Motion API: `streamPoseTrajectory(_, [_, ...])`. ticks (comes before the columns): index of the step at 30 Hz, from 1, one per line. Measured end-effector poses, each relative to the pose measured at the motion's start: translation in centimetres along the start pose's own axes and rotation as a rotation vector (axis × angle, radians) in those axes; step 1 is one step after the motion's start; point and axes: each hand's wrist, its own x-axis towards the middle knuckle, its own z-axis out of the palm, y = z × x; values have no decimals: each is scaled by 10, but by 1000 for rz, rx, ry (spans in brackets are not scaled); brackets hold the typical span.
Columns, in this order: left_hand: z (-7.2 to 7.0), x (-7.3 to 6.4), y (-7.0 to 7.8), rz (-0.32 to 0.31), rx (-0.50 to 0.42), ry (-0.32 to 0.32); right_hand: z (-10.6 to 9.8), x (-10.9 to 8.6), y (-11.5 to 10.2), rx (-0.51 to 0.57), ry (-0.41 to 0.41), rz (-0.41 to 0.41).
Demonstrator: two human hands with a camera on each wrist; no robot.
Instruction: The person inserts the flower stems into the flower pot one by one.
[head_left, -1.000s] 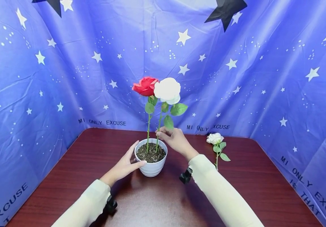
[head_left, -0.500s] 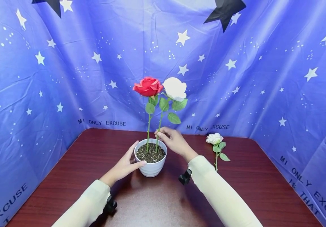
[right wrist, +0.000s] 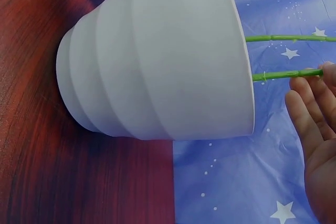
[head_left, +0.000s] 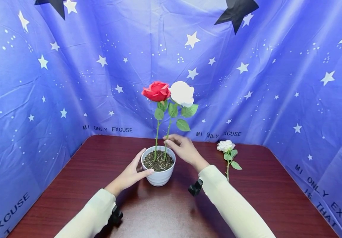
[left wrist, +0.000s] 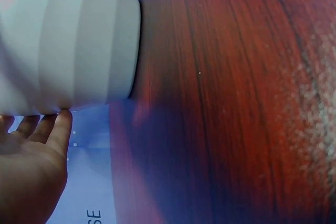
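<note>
A white flower pot (head_left: 160, 178) filled with dark soil stands on the table. My left hand (head_left: 130, 173) grips its left side, thumb over the front rim and fingers along the wall; in the left wrist view the fingertips touch the ridged wall. Upright in the soil is a red rose (head_left: 156, 91) on a green stem. Beside it on the right stands a white rose (head_left: 182, 94), its stem pinched a little above the rim between thumb and fingers of my right hand (head_left: 182, 148). From the right wrist, both green stems rise out of the pot (right wrist: 178, 61).
Another white rose (head_left: 226, 145) with green leaves lies on the dark red wooden table (head_left: 105, 148) to the right, its stem end hidden by the right sleeve. Blue star-printed cloth (head_left: 111, 82) hangs behind and along both sides of the table.
The white rose's bloom has shifted right and turned, so its leaves spread differently and the red bloom shows more fully. Both hands keep their places on the pot and stem.
</note>
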Motion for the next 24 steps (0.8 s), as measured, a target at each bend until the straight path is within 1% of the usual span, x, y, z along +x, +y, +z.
streamPoseTrajectory(6, [0, 0, 0, -6, -3, 2, -1, 0, -3, -23, -9, 23])
streamPoseTrajectory(10, [0, 0, 1, -8, -5, 4, -6, -5, -27, -17, -11, 12])
streamPoseTrajectory(12, [0, -1, 1, -5, -6, 3, -6, -6, -28, -7, -8, 9])
streamPoseTrajectory(13, [0, -1, 1, -4, -5, 4, -6, -6, -27, -2, -5, 8])
streamPoseTrajectory(17, [0, -1, 1, -3, 4, 9, -3, -2, -3, 6, 2, 22])
streamPoseTrajectory(24, [-1, 0, 0, -3, 13, 8, -4, -1, 1, -10, 10, 36])
